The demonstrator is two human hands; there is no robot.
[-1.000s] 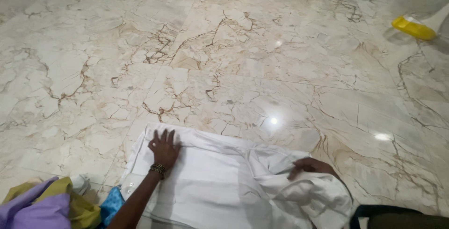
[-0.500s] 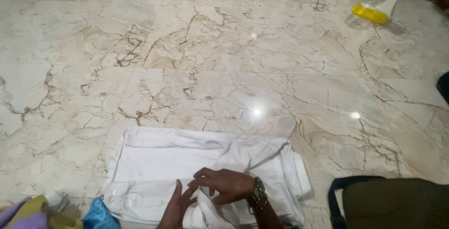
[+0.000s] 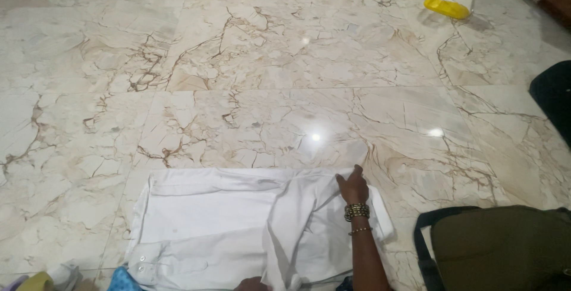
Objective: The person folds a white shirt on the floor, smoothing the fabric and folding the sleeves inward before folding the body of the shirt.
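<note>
Here the right hand (image 3: 353,187) lies flat on the white shirt (image 3: 214,219), fingers extended, gripping nothing. The left hand (image 3: 253,284) barely shows at the shirt's near edge; its grip cannot be told.

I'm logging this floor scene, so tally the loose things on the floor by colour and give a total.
White: 1, the white shirt, with the right hand pressing its far right corner
Yellow: 1, the yellow brush head on its white handle
Olive: 1, the olive bag
Blue: 1, the blue cloth at the bottom edge
Total: 4
</note>
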